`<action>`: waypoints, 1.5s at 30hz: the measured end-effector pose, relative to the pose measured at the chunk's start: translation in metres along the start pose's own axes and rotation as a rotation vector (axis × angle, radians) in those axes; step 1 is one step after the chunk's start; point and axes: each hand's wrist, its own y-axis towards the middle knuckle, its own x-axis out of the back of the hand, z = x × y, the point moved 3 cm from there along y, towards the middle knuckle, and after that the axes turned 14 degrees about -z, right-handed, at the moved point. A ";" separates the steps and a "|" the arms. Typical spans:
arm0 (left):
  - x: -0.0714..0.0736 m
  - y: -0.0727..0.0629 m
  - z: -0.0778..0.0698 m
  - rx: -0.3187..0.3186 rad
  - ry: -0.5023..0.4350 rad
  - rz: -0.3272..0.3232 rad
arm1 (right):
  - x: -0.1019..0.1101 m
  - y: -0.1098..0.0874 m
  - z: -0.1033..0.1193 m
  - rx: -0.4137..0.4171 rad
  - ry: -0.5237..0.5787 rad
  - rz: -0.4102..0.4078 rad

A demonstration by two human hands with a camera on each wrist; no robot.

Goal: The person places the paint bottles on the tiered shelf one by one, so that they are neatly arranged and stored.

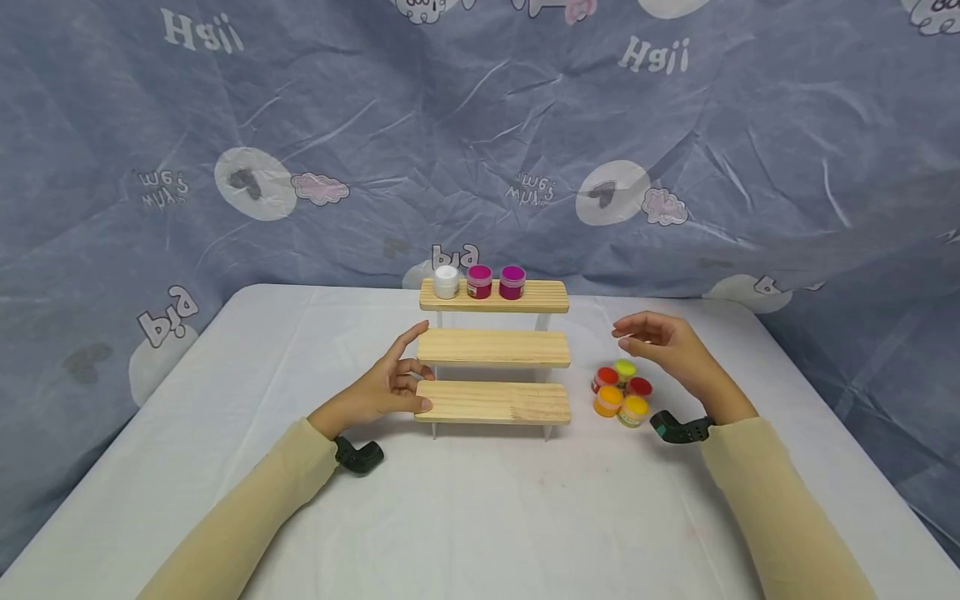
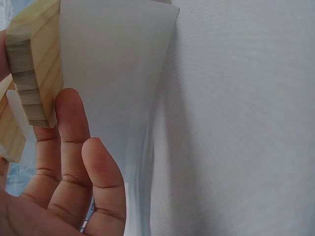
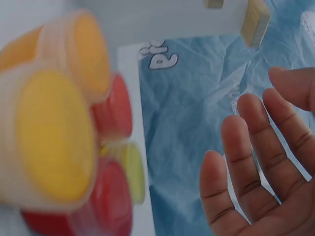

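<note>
A three-step wooden display rack stands mid-table. My left hand holds the left end of its lowest board, thumb on top and fingers beneath. In the left wrist view, fingertips touch the underside of that board. On the top step sit a white jar, a magenta-lidded jar and a purple-lidded jar. Above and beside a cluster of small jars, my right hand hovers with fingers loosely bent and nothing in them. That cluster holds orange, yellow, red and yellow-green lids.
A white cloth covers the table. Behind it hangs a blue printed curtain. Dark wrist bands with cameras sit on both wrists. The middle step is a bare board.
</note>
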 end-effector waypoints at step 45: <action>-0.001 0.000 -0.002 -0.004 0.001 0.003 | 0.004 -0.008 -0.072 -0.118 -0.076 0.197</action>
